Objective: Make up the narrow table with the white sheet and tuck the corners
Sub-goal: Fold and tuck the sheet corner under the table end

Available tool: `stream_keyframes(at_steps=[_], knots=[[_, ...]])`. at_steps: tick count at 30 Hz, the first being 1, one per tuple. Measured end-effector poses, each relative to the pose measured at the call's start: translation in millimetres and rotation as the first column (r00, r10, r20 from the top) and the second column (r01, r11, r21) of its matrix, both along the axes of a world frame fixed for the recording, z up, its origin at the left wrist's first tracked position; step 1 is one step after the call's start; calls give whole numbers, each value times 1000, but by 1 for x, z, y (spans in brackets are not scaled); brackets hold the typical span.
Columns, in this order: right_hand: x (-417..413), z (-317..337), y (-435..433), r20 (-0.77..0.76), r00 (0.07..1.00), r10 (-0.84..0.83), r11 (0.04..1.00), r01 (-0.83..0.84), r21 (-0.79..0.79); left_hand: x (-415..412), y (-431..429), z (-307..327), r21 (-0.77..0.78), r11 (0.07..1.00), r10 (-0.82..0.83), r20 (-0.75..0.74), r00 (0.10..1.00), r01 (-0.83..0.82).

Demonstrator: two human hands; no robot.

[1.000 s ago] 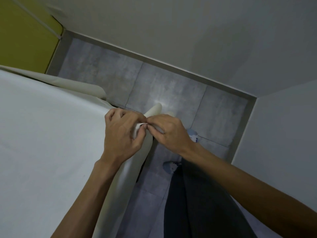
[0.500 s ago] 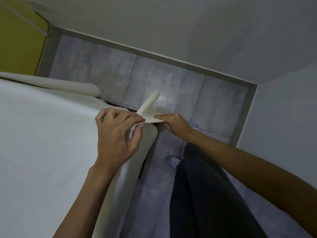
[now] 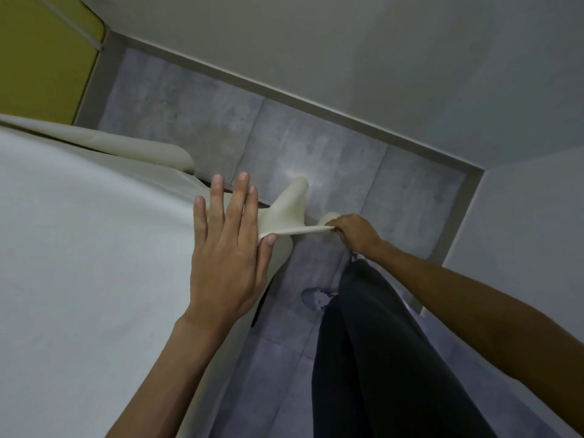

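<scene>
The white sheet (image 3: 79, 248) covers the narrow table, which fills the left half of the view; the table itself is hidden under it. My left hand (image 3: 227, 248) lies flat with straight fingers on the sheet at the table's near corner. My right hand (image 3: 354, 232) grips a loose flap of the sheet (image 3: 290, 213) and holds it stretched out to the right, off the corner. Another fold of the sheet (image 3: 151, 150) hangs over the far edge.
Grey tiled floor (image 3: 316, 147) runs between the table and the white walls (image 3: 379, 58), a tight corner at right. My dark trouser legs (image 3: 379, 358) and a shoe (image 3: 316, 298) stand close beside the table. A yellow panel (image 3: 41, 58) is at upper left.
My left hand has let go of the sheet corner and flattened onto the table top. My right hand has pulled the flap further right, stretching it taut.
</scene>
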State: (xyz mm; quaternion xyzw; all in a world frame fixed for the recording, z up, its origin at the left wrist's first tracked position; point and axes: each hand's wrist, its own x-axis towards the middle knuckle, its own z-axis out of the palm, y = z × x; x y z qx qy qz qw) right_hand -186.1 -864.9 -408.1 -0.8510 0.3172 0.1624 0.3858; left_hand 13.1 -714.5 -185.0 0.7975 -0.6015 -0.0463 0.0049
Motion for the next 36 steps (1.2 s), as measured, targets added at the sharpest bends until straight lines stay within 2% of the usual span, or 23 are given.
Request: stream_keyframes(at_steps=[2, 5, 8, 17, 21, 28, 31, 33, 36], knots=[[-7, -3, -13, -84, 995, -60, 998, 60, -7, -1, 0, -2, -24, 1000, 1, -9, 1000, -2], [-3, -7, -37, -34, 977, -210, 974, 206, -95, -2, -2, -2, -56, 998, 11, -27, 1000, -12], [15, -8, -66, -22, 965, -263, 951, 255, -175, -4, -4, 4, -80, 997, 11, -75, 997, -17], [100, 10, -149, -81, 996, -43, 951, 16, -309, -9, -21, 24, 80, 993, 89, -91, 992, -82], [158, 15, -147, -102, 995, -21, 964, -7, -266, -9, -24, 25, 117, 988, 111, -92, 990, -100], [258, 14, -97, -34, 991, -129, 991, 127, -36, -12, -22, 20, 70, 988, 145, -118, 982, -137], [289, 8, -77, -38, 998, -55, 998, 56, 25, -10, -26, 24, 38, 984, 179, -139, 974, -175], [302, 5, -67, -35, 999, 15, 998, -13, 58, -8, -28, 27, 34, 990, 139, -159, 978, -135], [317, 2, -55, 0, 976, 218, 972, -218, 85, 0, -27, 28, 90, 994, 68, -147, 987, -55]])
